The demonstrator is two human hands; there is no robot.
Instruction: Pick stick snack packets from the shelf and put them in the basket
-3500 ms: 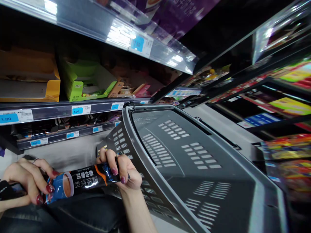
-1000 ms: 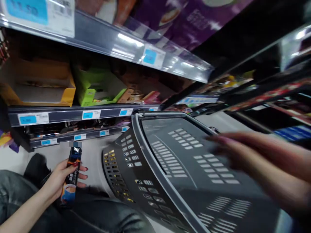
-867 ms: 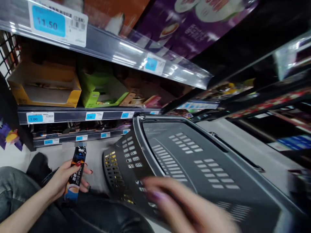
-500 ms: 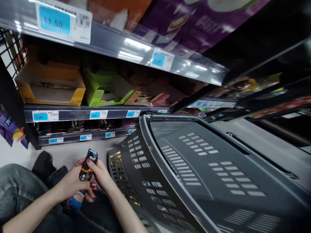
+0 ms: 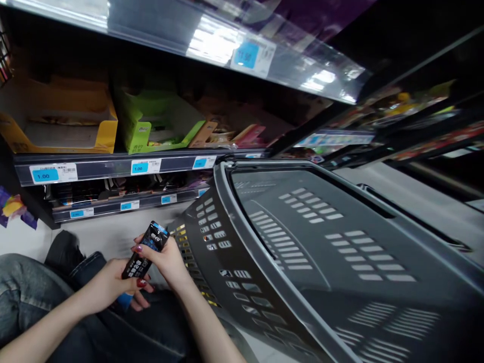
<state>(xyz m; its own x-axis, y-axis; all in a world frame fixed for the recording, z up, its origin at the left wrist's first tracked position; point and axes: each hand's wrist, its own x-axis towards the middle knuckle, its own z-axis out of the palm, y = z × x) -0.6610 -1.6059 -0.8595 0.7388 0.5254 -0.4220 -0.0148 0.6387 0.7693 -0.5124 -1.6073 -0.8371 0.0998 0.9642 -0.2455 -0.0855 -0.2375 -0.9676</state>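
Note:
In front of my lap, both hands are closed on slim black sachets. The top black sachet has white lettering, a blue patch and a blue strip at its upper end; it lies tilted, upper end to the right. My left hand grips the lower end, its thumb across the front. My right hand holds the upper part with the thumb on its face. Below my left hand a blue printed piece shows, perhaps another sachet; how many are held is hidden.
A large grey shopping basket with slotted walls stands tilted close on my right. Ahead is a shelf with price tags, bearing a yellow box and a green box. Dark packets fill the lower shelf. My bent legs are at left.
The orange-marked sachet face has given way to a blue-marked one on top. My hands and the sachets have turned slightly, upper end rightward. The view has shifted a little.

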